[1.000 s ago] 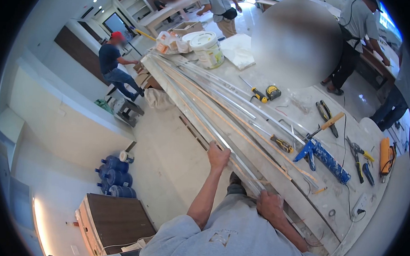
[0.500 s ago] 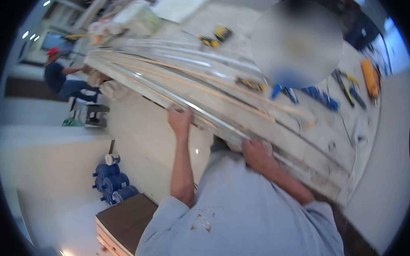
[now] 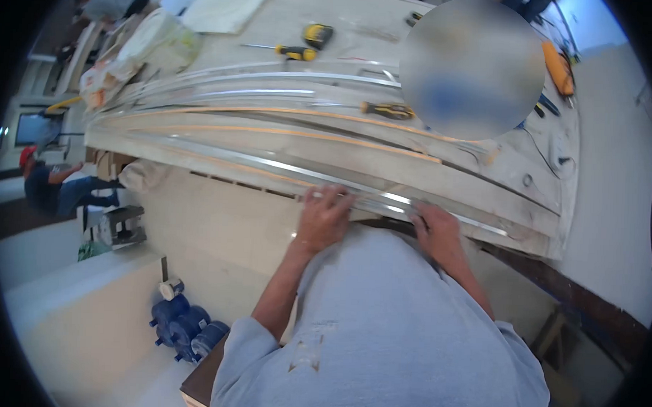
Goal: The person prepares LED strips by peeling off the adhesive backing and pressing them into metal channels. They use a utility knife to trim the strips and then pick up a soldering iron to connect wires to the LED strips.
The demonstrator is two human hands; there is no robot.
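A long shiny metal strip (image 3: 284,166) lies along the near edge of the white worktable (image 3: 385,157). My left hand (image 3: 325,216) rests on the strip near the middle of the edge, its fingers bent over the metal. To the right, my right hand (image 3: 436,229) has its thumb and fingers closed at the strip. Thin orange strips (image 3: 271,132) run behind it, beside a dark strip (image 3: 499,182). Part of the metal under my fingers is hidden.
Farther back lie a yellow-black screwdriver (image 3: 297,53), a tape measure (image 3: 317,35), another screwdriver (image 3: 388,110) and an orange tool (image 3: 557,68). Blue bottles (image 3: 189,329) stand on the floor at lower left. A person in a red cap (image 3: 50,183) is at far left.
The view has turned, so the table edge lies flatter across it. My hands are closer together, and my left hand has moved from the edge onto the strip.
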